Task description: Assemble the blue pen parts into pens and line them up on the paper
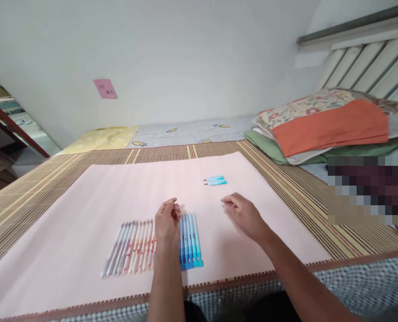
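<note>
Several pens lie side by side in a row on a pale pink sheet (84, 201). The left part of the row holds whitish pens (128, 248) with red and orange patterns; at the right end are blue pens (190, 241). My left hand (168, 219) is over the row, its fingers curled, its forearm hiding part of the pens. My right hand (241, 212), slightly blurred, is to the right, fingers bent together, below a few short light-blue pens (215, 180) with dark tips. Whether either hand has something small between its fingers is too unclear to tell.
Under the sheet is a striped bamboo mat (360, 237). Folded bedding with an orange pillow (336, 127) is piled at the back right, beside a slatted headboard (370, 67). A pink note (105, 89) is on the wall.
</note>
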Demonstrator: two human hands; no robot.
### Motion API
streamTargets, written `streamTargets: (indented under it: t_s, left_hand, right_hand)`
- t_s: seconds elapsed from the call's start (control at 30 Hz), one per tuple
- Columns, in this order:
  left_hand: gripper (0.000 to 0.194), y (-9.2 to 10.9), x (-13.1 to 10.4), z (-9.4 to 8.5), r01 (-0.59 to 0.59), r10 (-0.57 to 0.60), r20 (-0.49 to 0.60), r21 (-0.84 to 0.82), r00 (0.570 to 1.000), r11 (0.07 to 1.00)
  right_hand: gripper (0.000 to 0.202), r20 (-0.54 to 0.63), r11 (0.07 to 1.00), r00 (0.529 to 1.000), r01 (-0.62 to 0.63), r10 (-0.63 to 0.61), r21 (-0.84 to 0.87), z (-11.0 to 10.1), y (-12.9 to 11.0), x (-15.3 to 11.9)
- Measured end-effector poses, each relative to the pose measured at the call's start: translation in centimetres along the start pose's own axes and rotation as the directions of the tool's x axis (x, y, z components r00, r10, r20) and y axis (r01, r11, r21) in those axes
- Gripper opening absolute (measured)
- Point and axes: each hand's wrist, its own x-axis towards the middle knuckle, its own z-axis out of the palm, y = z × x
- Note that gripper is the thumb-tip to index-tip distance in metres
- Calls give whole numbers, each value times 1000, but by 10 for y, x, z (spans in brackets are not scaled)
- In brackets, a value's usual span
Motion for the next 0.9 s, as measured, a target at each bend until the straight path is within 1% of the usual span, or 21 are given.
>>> streamTargets:
  t_s: [0.03,0.07,0.13,0.2,0.3,0.4,0.53,0.63,0.73,0.8,0.9]
  left_hand:
    - [37,0,0,0,-1,1,4,-3,1000,1000]
    - [38,-1,1,-1,-2,2,4,-3,1000,1000]
    - [38,-2,3,-3,3,-3,1,-1,1000,1000]
    - [39,-3,5,-5,13,-13,3,-2,1000,1000]
    - [39,-4,7,-7,24,-24,15,-6,1000,1000]
    - [38,-4,6,-7,16,-16,19,-4,1000,1000]
    - [39,-4,5,-6,15,-15,21,-5,1000,1000]
    - [40,-4,5,-5,41,-41,21,-7,999,999]
    - [39,-6,4,-3,50,-50,5,-17,999,999]
    - [38,-6,4,-2,52,-52,-2,-20,999,998]
    - [38,-6,4,-2,64,-64,5,-22,998,998]
  right_hand:
    - [20,-37,997,999,2,-5,-82,-3,11,16]
    - [25,-48,983,999,9,-18,-184,-3,21,31]
    - [36,-35,918,999,6,-22,-397,1,38,58]
    - [41,-5,892,1000,20,-25,-451,11,50,77]
    - [41,50,870,998,65,-46,-489,29,59,90]
    - [38,89,852,994,99,-62,-514,39,60,88]
    - [27,88,843,992,123,-89,-524,37,55,72]
    - [25,44,847,993,113,-105,-520,30,53,56]
    - [31,-62,883,991,78,-120,-462,25,58,46]
    - [36,-120,917,988,38,-93,-398,25,63,44]
    - [41,-123,935,992,-19,-26,-353,26,72,47]
